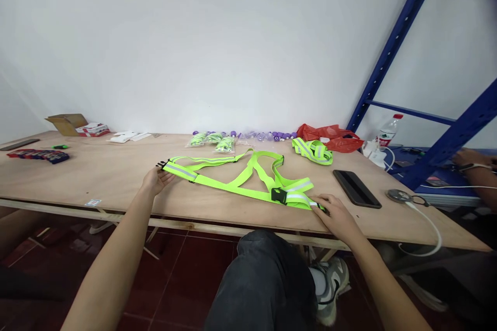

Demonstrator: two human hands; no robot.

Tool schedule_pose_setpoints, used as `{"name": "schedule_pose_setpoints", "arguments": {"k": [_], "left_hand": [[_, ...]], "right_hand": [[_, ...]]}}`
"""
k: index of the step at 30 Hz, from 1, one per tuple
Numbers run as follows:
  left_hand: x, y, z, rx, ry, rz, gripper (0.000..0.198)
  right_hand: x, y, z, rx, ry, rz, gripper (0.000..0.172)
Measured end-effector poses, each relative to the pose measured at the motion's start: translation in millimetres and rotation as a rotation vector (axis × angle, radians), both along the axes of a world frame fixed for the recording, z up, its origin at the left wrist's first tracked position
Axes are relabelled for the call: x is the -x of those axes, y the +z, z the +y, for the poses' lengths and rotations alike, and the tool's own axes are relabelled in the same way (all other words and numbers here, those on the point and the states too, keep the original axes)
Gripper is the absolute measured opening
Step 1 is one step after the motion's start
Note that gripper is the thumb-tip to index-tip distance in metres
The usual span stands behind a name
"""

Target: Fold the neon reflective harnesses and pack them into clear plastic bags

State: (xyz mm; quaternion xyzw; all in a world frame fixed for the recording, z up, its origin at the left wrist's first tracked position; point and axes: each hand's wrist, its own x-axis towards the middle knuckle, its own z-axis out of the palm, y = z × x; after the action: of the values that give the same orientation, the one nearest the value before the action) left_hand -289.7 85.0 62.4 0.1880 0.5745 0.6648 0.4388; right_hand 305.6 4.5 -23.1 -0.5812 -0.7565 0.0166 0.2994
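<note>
A neon-yellow reflective vest [217, 184] made of straps lies spread across the wooden table in front of me. Its left end, with a black buckle part, is pinched in the fingers of my left hand [154, 181]. At the other end, my right hand [334, 212] grips the belt strap near a black slider. A black side-release buckle [278, 195] sits on the belt a little left of my right hand. The shoulder straps lie loosely looped toward the back.
Behind the vest lie several bagged reflective vests [225, 144], purple rolls [277, 136], a folded reflective vest [312, 151] and a red plastic bag [330, 136]. A phone [356, 188] and a round device with a white cable [399, 195] are at right. A blue rack post [396, 36] rises beyond, near another person's hand [471, 158].
</note>
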Motion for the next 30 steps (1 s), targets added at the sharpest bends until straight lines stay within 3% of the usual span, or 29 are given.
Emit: {"name": "schedule_pose_setpoints", "arguments": {"k": [5,10,13,15,17,20,23,26,30], "left_hand": [[-6,-17.8,-3,-0.016,0.107,0.075,0.016],[-18,-11.4,9,-0.069,0.214,0.256,0.015],[-37,1.9,14,-0.174,0.211,0.645,0.022],[-62,8.0,11,-0.334,0.184,0.965,0.027],[-98,6.1,0,-0.533,0.074,1.218,0.028],[-159,-14.0,-23,-0.76,-0.189,1.529,0.028],[-205,-39.6,-44,-0.77,-0.414,1.689,0.029],[-222,-51.8,-56,-0.719,-0.629,1.691,0.031],[-216,-48.2,-63,-0.667,-0.837,1.557,0.031]], "right_hand": [[0,-0.2,0,0.006,-0.011,-0.015,0.041],[0,0.3,0,0.019,-0.01,-0.013,0.041],[1,2.2,-1,0.025,-0.016,-0.007,0.041],[1,3.5,-2,0.024,-0.014,-0.005,0.041],[2,4.5,-3,0.021,-0.01,-0.004,0.04],[3,5.5,-3,0.023,-0.012,0.001,0.039],[4,8.1,-4,0.036,-0.026,0.013,0.04],[6,12.8,-7,0.052,-0.019,0.021,0.04],[8,16.9,-9,0.044,-0.009,0.009,0.037]]}}
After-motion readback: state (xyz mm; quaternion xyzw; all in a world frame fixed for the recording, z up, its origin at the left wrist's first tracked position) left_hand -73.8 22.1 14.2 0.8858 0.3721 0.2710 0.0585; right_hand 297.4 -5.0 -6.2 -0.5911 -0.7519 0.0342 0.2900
